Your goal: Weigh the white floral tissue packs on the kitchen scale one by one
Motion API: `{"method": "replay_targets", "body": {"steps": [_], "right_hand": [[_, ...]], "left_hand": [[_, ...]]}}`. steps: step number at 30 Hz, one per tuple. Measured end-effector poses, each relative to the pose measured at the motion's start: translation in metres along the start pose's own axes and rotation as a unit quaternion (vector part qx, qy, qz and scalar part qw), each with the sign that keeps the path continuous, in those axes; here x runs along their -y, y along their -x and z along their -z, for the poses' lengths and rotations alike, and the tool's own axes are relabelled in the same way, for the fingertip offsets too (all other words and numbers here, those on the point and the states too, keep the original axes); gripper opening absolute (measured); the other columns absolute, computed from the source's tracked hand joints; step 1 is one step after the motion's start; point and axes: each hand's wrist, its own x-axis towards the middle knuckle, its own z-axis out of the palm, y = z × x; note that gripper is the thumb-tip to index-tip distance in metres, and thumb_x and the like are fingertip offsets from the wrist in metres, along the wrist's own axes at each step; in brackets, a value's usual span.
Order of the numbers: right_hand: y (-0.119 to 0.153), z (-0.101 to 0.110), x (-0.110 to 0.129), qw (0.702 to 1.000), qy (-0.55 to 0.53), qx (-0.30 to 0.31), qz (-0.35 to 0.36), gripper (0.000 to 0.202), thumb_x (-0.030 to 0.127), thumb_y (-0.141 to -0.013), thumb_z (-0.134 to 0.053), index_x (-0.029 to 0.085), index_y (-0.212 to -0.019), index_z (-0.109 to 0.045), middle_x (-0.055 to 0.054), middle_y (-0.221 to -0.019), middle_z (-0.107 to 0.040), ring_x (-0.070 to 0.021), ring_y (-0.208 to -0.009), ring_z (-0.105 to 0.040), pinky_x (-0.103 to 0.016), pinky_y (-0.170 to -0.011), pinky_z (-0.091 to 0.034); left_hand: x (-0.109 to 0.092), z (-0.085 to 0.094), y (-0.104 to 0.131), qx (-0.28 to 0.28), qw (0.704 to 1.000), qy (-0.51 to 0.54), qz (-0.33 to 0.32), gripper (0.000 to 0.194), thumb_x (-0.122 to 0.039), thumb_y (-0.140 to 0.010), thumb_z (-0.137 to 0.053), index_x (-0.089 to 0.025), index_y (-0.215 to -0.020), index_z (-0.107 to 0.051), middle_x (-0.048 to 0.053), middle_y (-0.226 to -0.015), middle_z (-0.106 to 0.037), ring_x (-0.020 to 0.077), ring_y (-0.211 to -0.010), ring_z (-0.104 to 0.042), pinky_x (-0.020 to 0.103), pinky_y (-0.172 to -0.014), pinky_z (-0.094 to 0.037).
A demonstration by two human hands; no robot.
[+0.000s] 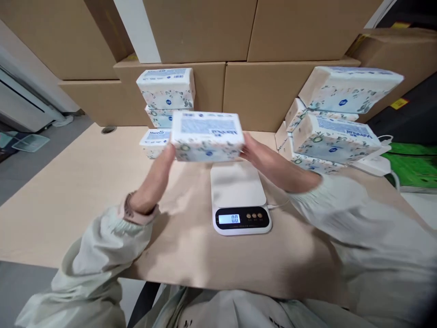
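Both hands grip one pack of tissues by its two ends, held in the air above and behind a white digital scale. My left hand presses the left end, its fingers partly hidden behind the pack. At the other end my right hand closes on the pack, fingertips also hidden. The wrapper is white with blue print and a floral band. On the scale's lit display the reading is 0.0, and its plate bears nothing.
Stacked tissue packs stand at the back left, more tissue packs at the back right. Cardboard boxes form a wall behind the table. A white power strip and green material lie at the right.
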Motion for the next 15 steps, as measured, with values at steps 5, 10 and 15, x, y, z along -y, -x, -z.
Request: {"method": "replay_targets", "body": {"steps": [5,10,15], "right_hand": [[0.088,0.016,-0.016,0.992,0.057,-0.075,-0.083,0.074,0.081,-0.102,-0.034,0.05,-0.169,-0.032,0.011,-0.175,-0.042,-0.0289,-0.174,-0.013,-0.066,-0.142,-0.011],[0.108,0.021,-0.052,0.99,0.068,-0.093,-0.079,0.061,0.071,-0.107,-0.038,0.049,-0.164,-0.042,0.008,-0.176,-0.043,-0.0292,-0.171,-0.027,-0.067,-0.14,-0.018],[0.117,0.024,-0.091,0.943,0.14,-0.292,0.083,0.055,0.056,-0.109,-0.049,0.043,-0.162,-0.05,0.001,-0.172,-0.051,-0.0307,-0.162,-0.045,-0.064,-0.136,-0.034]], "left_hand": [[-0.014,-0.054,0.045,0.163,0.986,-0.01,0.031,0.064,-0.057,-0.115,-0.038,-0.037,-0.175,-0.028,-0.004,-0.184,-0.016,0.0282,-0.172,-0.008,0.052,-0.144,-0.011],[0.004,-0.069,0.059,0.162,0.983,0.033,0.079,0.066,-0.059,-0.11,-0.05,-0.037,-0.171,-0.037,0.002,-0.182,-0.025,0.0324,-0.172,-0.014,0.061,-0.142,-0.012],[0.026,-0.072,0.07,0.008,0.993,0.062,0.099,0.064,-0.06,-0.103,-0.065,-0.036,-0.161,-0.055,0.004,-0.177,-0.037,0.0321,-0.17,-0.02,0.059,-0.142,-0.016]]}}
